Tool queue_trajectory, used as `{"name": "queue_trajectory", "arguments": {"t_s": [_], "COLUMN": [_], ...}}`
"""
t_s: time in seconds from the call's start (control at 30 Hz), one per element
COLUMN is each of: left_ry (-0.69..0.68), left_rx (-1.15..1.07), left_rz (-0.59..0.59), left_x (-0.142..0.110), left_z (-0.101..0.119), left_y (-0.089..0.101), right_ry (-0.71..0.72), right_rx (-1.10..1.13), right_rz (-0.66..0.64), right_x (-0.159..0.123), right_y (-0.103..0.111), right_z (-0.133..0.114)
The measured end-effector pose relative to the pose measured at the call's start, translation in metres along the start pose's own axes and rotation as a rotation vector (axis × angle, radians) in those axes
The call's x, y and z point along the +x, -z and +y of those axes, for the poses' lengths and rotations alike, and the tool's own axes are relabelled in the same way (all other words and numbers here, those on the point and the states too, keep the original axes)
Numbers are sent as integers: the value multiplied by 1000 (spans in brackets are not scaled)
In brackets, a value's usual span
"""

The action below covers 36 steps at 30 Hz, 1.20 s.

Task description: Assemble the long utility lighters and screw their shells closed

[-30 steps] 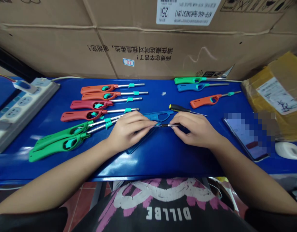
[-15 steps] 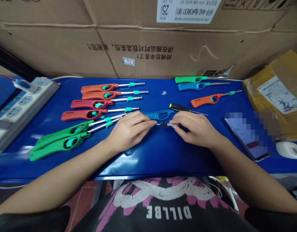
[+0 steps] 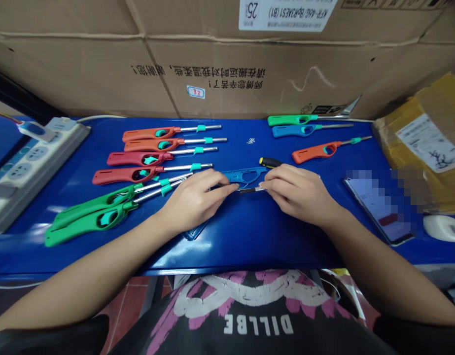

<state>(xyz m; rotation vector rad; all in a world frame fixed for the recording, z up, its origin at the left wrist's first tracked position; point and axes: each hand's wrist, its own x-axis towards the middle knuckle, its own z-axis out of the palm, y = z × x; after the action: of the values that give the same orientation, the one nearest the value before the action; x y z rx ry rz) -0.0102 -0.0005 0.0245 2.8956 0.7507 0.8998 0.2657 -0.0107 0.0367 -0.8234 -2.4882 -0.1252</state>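
Silver metal shows in the gap between the two hands, and that gap is what I watch from my distant seat. The slim metal tube [image 3: 252, 190], its left part wrapped dark, lies with its long axis running left to right, roughly along the near edge of the blue bench [image 3: 257, 241], its right end a touch farther away. The right hand [image 3: 299, 195] is the nearer one: thumb and fingers are clamped on the bright right end, so the tube points from it straight toward the left hand [image 3: 201, 197].

The left hand sits at the tube's other end, palm down, fingertips drawn together just beside the dark wrap. Something thin seems to pass there, but I cannot tell whether those fingertips pinch it or the tube's tip. I also cannot tell how high the tube stands off the bench.

Just beyond the gap, on the far side, lies a blue lighter shell [image 3: 233, 176] with its trigger hole, also stretched left to right, so I judge tube and shell to be nearly parallel. Near and left of it, a dark blue piece [image 3: 193, 231] pokes out from under the left hand, slanting. The black-and-yellow screwdriver [image 3: 270, 162] lies at the far side of the right hand, which hides most of its shaft. Two green lighters [image 3: 77, 228] lie farther left, noses toward the left hand.
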Motion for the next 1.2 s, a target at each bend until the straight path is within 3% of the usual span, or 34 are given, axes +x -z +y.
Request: {"name": "queue_trajectory", "arguments": {"t_s": [0.47, 0.6, 0.93, 1.2], "left_ry": [-35, 18, 186, 277], "left_rx": [-47, -90, -497, -565], "left_rz": [-111, -130, -73, -62], "left_x": [5, 5, 10, 9], "left_z": [0, 0, 6, 9], "left_y": [5, 5, 4, -5], "right_ry": [46, 56, 62, 74], "right_rx": [-147, -169, -148, -151], "right_rz": [-56, -81, -72, -88], "right_x": [1, 0, -2, -2], "right_y": [2, 2, 2, 1], "right_z": [0, -1, -1, -2]}}
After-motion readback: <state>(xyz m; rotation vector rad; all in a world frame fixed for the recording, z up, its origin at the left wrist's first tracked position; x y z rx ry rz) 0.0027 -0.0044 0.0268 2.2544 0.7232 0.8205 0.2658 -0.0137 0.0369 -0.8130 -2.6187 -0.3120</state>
